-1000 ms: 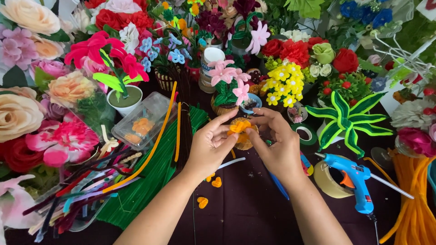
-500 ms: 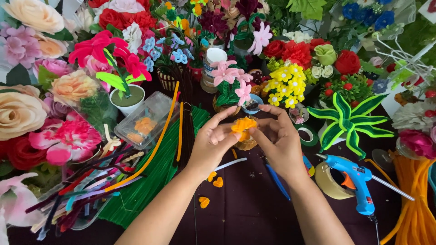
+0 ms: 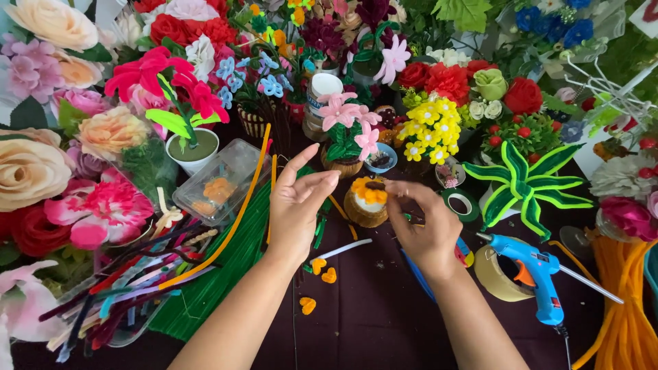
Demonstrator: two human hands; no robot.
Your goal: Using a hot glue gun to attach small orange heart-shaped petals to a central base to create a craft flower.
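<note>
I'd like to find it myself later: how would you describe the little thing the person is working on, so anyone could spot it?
Start at the dark table ringed with craft flowers, and find the two hands meeting at its middle. Between the left hand and right hand stands a small brown pot. Unlike the finished bouquets behind, it carries only a low ring of orange petals around a white centre, with no stem or leaves.

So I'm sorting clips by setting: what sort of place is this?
Most likely a craft table for making artificial flowers: finished flowers crowd it, loose pipe cleaners lie piled, and a blue glue gun sits beside the hands.
</note>
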